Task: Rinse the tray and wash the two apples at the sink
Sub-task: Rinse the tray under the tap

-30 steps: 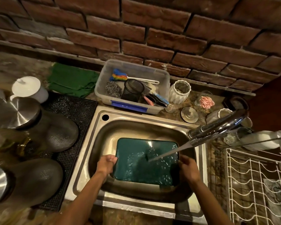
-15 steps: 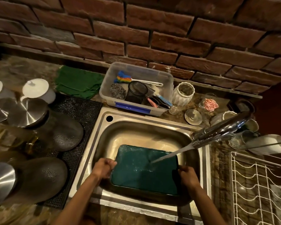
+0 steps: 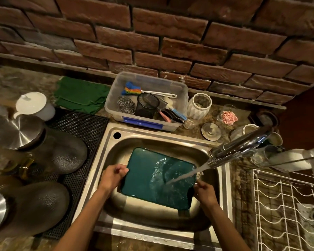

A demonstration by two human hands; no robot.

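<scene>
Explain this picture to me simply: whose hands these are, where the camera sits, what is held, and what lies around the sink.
No machine here: a person's two bare hands, filmed by a camera worn on the head, looking down. The left hand and right hand grip opposite edges of a teal tray inside the steel sink. Water from the tap runs onto the tray. Behind the sink stands a clear bin of brushes and scrubbers, beside a green cloth. Pot lids lie left, a wire rack right. No apples are visible.
</scene>
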